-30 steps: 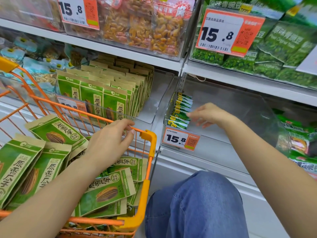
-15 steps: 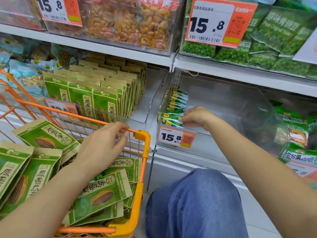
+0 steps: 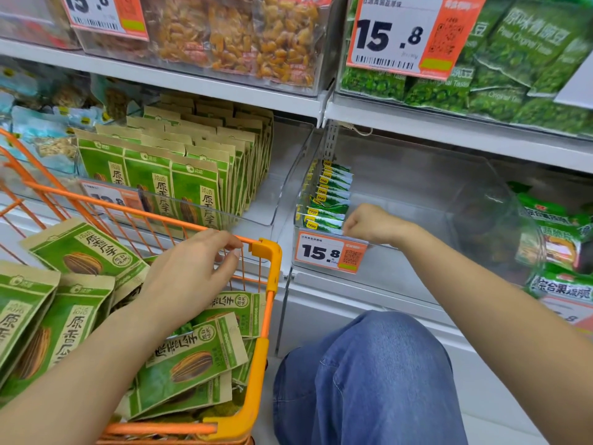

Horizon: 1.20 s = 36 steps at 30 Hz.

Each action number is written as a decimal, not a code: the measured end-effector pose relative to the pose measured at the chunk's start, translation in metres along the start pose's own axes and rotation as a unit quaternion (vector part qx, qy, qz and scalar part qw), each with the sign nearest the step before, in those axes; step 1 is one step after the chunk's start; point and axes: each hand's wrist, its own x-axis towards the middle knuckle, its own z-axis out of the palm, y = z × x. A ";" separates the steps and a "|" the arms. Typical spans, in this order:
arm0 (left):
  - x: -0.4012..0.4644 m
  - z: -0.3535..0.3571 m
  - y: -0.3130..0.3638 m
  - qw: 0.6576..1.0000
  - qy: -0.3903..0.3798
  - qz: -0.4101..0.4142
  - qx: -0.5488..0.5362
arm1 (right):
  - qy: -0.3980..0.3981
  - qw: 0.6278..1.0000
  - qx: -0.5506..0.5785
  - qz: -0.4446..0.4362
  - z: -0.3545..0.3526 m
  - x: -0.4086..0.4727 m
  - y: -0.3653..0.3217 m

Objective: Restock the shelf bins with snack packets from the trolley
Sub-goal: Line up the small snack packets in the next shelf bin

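Snack packets [image 3: 325,216] stand at the clear bin's [image 3: 417,187] front left corner.
Right hand [image 3: 369,224] curls against them, fingertips hidden, grasp unclear; left hand [image 3: 189,277] rests relaxed on the trolley [image 3: 269,252] rim.

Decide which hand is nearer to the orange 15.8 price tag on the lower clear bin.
Right. The right hand is just above the price tag, inside the bin; the left hand rests on the trolley rim.
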 end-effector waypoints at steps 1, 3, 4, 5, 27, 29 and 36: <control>0.000 0.000 0.000 1.000 -0.001 0.000 -0.002 | 0.011 1.000 0.007 -0.009 -0.002 -0.001 -0.002; 0.000 -0.001 0.002 1.000 -0.001 0.002 -0.005 | 0.010 0.998 0.055 -0.015 -0.006 -0.001 -0.004; 0.000 -0.003 0.003 1.000 0.003 0.004 -0.010 | 0.004 0.997 0.073 -0.015 -0.008 -0.001 -0.005; -0.001 -0.005 0.006 1.000 0.009 0.006 -0.019 | -0.009 0.997 0.075 -0.012 -0.009 -0.002 -0.006; 0.111 0.032 0.124 0.903 -0.363 0.142 0.182 | 0.027 0.968 0.198 -0.150 -0.019 0.011 0.015; 0.114 0.031 0.124 0.907 -0.362 0.135 0.166 | 0.021 0.970 0.181 -0.162 -0.019 0.011 0.016; 0.118 0.029 0.130 0.887 -0.390 0.135 0.207 | -0.067 0.979 0.105 -0.164 -0.014 0.009 0.018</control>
